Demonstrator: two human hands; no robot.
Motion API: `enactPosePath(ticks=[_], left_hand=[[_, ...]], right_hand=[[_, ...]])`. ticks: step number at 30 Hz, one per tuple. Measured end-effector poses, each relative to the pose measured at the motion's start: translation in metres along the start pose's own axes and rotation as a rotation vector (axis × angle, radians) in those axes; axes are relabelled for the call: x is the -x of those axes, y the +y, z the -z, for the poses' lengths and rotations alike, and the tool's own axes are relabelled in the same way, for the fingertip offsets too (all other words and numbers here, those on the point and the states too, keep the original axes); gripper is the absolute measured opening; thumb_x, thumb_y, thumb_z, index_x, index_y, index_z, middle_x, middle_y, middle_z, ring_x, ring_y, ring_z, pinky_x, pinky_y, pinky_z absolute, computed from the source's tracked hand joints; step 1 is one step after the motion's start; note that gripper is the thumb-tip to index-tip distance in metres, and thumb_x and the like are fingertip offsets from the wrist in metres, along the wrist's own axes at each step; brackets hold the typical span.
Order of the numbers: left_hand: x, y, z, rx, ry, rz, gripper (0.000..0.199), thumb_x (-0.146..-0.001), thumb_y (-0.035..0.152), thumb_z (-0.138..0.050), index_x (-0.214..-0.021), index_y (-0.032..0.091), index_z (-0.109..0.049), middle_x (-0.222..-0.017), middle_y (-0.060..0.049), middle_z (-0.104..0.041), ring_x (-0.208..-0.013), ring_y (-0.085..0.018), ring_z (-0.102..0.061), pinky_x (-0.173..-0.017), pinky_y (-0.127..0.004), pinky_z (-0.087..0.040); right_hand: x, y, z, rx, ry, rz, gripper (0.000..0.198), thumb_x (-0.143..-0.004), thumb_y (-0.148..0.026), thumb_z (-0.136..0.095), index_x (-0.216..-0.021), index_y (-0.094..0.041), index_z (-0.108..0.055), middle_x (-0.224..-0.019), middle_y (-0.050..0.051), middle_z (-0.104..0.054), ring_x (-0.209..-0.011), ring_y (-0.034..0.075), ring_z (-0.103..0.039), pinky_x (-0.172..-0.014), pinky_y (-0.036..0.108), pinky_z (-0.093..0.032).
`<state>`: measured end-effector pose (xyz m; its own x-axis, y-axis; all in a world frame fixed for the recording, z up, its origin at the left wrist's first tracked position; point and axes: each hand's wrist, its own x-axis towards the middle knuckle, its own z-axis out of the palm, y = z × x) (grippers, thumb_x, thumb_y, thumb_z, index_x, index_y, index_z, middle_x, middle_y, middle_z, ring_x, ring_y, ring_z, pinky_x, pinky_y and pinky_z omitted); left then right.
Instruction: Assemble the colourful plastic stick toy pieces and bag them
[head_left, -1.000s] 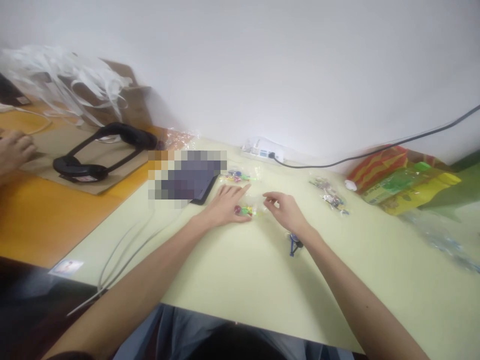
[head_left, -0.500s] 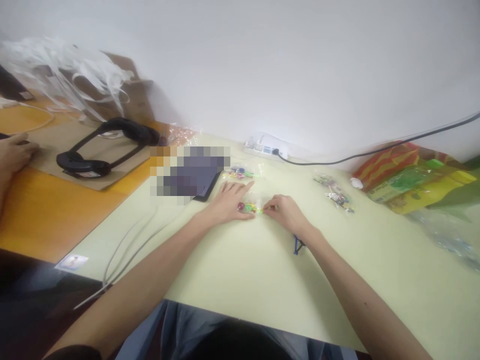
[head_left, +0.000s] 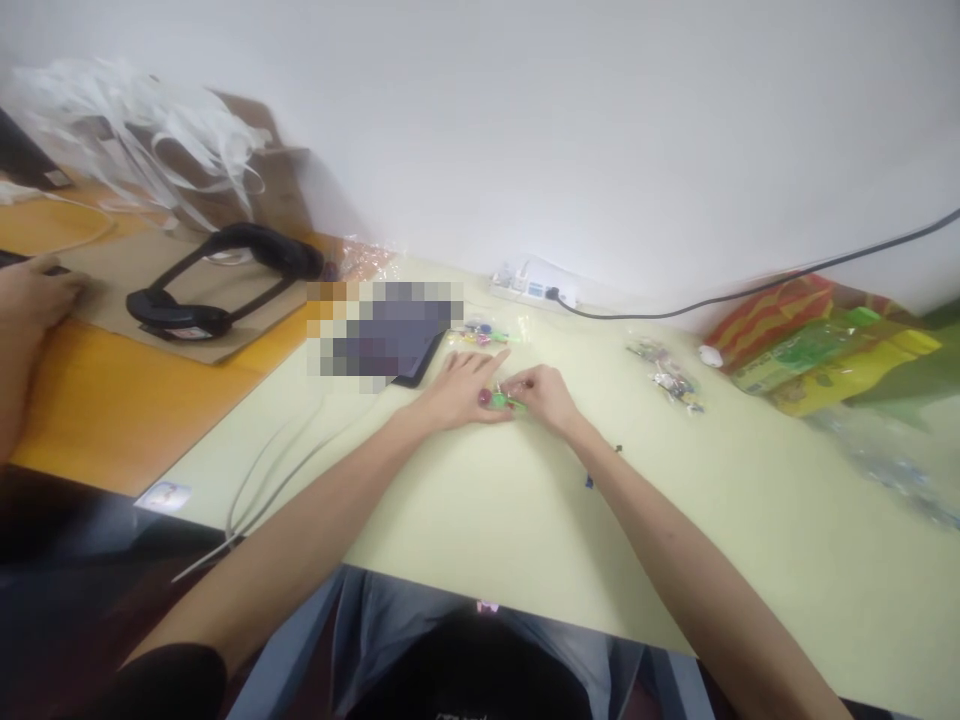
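Observation:
My left hand (head_left: pixel 459 390) lies flat on the pale green table (head_left: pixel 465 490), its fingers stretched out and thumb spread. Beside its thumb is a small group of bright pieces: a dark red round piece (head_left: pixel 485 397) and a green piece (head_left: pixel 499 400). From the other side my right hand (head_left: pixel 546 397) pinches at these pieces; its fingertips cover whatever they grip. Just beyond the left fingertips lies a clear packet of colourful small parts (head_left: pixel 481 332). A small blue piece (head_left: pixel 589 481) shows by my right forearm, partly hidden.
A tablet (head_left: pixel 401 335), partly pixelated, lies left of my hands, with white cables (head_left: pixel 274 490) nearer me. Another packet of small parts (head_left: pixel 667 378) and colourful bags (head_left: pixel 832 345) are at right. A power strip (head_left: pixel 532 287) sits by the wall. Another person's hand (head_left: pixel 41 290) is far left.
My right hand has moved slightly left and up, closer over the bright pieces, and more green shows there. My left hand stays nearly in place. The view has shifted a little.

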<state>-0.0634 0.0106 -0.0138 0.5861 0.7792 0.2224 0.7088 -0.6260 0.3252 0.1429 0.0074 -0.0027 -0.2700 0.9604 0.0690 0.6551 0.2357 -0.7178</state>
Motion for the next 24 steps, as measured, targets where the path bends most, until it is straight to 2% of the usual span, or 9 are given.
enactPosePath(ticks=[3,6,8,10,12,14,18,21,24], left_hand=[[0.0,0.0,0.0,0.002,-0.01,0.002,0.105,-0.08,0.072,-0.066,-0.163,0.028,-0.019,-0.149,-0.013,-0.05,-0.142,-0.035,-0.04,-0.119,-0.049,-0.022],[0.0,0.001,0.0,0.013,-0.008,0.005,0.101,-0.081,0.07,-0.066,-0.162,0.029,-0.02,-0.15,-0.012,-0.049,-0.142,-0.033,-0.04,-0.119,-0.049,-0.022],[0.001,0.002,0.001,0.019,-0.007,0.009,0.1,-0.082,0.068,-0.066,-0.162,0.03,-0.021,-0.15,-0.012,-0.049,-0.142,-0.033,-0.04,-0.119,-0.049,-0.022],[0.001,0.003,0.001,0.023,-0.01,0.017,0.1,-0.082,0.067,-0.067,-0.162,0.03,-0.02,-0.151,-0.012,-0.048,-0.143,-0.033,-0.039,-0.12,-0.049,-0.022],[0.001,0.004,0.001,0.023,-0.02,0.024,0.1,-0.082,0.066,-0.067,-0.163,0.031,-0.019,-0.151,-0.012,-0.047,-0.144,-0.033,-0.037,-0.12,-0.049,-0.021],[0.001,0.006,0.001,0.022,-0.03,0.03,0.1,-0.082,0.065,-0.067,-0.163,0.031,-0.018,-0.152,-0.012,-0.047,-0.145,-0.034,-0.036,-0.12,-0.049,-0.021],[0.001,0.007,0.002,0.025,-0.03,0.029,0.099,-0.083,0.066,-0.064,-0.163,0.031,-0.018,-0.153,-0.012,-0.046,-0.146,-0.034,-0.035,-0.119,-0.049,-0.021],[0.001,0.008,0.003,0.025,-0.028,0.024,0.098,-0.084,0.066,-0.064,-0.163,0.03,-0.019,-0.153,-0.013,-0.046,-0.145,-0.034,-0.037,-0.119,-0.05,-0.023],[0.002,0.009,0.004,0.012,-0.032,0.025,0.098,-0.084,0.066,-0.064,-0.163,0.029,-0.019,-0.154,-0.014,-0.045,-0.146,-0.035,-0.036,-0.119,-0.05,-0.023]], right_hand=[[-0.002,-0.004,0.006,-0.04,-0.051,-0.019,0.024,-0.082,-0.026,-0.065,-0.095,-0.016,-0.083,-0.079,0.004,-0.077,-0.068,0.016,-0.061,-0.067,0.026,-0.045],[0.009,-0.007,0.027,0.012,-0.018,-0.054,0.029,-0.086,-0.033,-0.062,-0.101,-0.016,-0.08,-0.074,0.002,-0.073,-0.063,0.014,-0.057,-0.062,0.025,-0.041],[0.027,-0.008,0.046,0.12,0.032,-0.095,0.029,-0.09,-0.038,-0.059,-0.095,-0.017,-0.077,-0.068,0.001,-0.069,-0.06,0.014,-0.055,-0.06,0.027,-0.038],[0.054,-0.009,0.064,0.251,0.019,-0.154,0.03,-0.092,-0.045,-0.058,-0.092,-0.019,-0.074,-0.067,0.001,-0.067,-0.062,0.016,-0.057,-0.06,0.028,-0.037],[0.084,-0.008,0.077,0.343,-0.03,-0.194,0.032,-0.091,-0.051,-0.061,-0.098,-0.021,-0.071,-0.074,0.002,-0.069,-0.065,0.018,-0.061,-0.062,0.029,-0.039],[0.111,-0.007,0.084,0.424,-0.011,-0.187,0.039,-0.086,-0.058,-0.066,-0.104,-0.023,-0.069,-0.078,0.003,-0.07,-0.073,0.021,-0.064,-0.065,0.03,-0.04],[0.136,-0.002,0.077,0.486,-0.042,-0.21,0.031,-0.084,-0.049,-0.071,-0.102,-0.025,-0.067,-0.076,0.001,-0.07,-0.074,0.022,-0.065,-0.069,0.031,-0.04],[0.134,0.002,0.065,0.447,-0.085,-0.222,0.019,-0.086,-0.034,-0.067,-0.102,-0.023,-0.067,-0.074,0.0,-0.07,-0.071,0.02,-0.064,-0.069,0.03,-0.04],[0.126,0.005,0.055,0.409,-0.069,-0.207,0.013,-0.087,-0.023,-0.06,-0.098,-0.022,-0.068,-0.074,-0.001,-0.071,-0.068,0.018,-0.064,-0.069,0.029,-0.04]])
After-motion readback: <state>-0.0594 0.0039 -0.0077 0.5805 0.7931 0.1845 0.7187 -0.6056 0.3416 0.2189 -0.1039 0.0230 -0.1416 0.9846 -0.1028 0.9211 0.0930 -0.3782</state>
